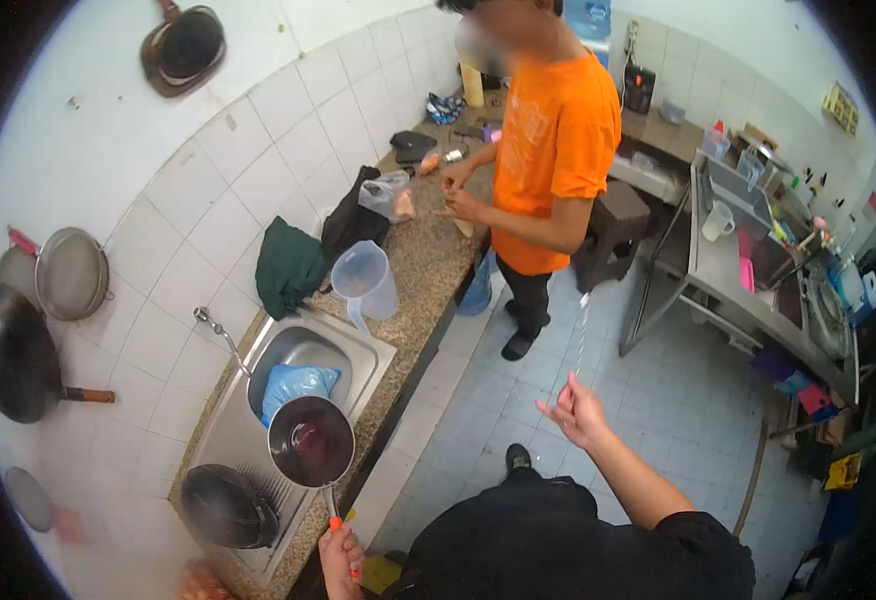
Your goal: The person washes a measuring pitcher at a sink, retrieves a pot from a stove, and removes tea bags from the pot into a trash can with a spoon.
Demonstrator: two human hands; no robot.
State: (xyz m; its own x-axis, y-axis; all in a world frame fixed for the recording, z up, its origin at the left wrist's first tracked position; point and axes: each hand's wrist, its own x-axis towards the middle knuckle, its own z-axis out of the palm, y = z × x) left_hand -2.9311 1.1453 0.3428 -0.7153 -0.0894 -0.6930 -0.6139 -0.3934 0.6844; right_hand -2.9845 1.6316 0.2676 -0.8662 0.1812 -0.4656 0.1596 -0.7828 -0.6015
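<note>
My left hand (340,556) is closed around the orange-ended handle of a saucepan (311,442). The pan is held over the front edge of the sink, and a little dark reddish liquid seems to lie in its bottom. Out over the floor, my right hand (574,412) pinches a thin utensil with a twisted, shiny stem (582,335). It points away from me, and its small pale far end is too blurred to name. Beneath the pan, a blue plastic bag (298,384) lies in the sink basin (346,352).
A black pan (226,506) rests on the drainboard. A clear plastic jug (366,280) and a dark green cloth (289,266) lie behind the sink. A person in an orange shirt (558,150) stands at the counter, hands together. A metal sink table (723,255) stands right.
</note>
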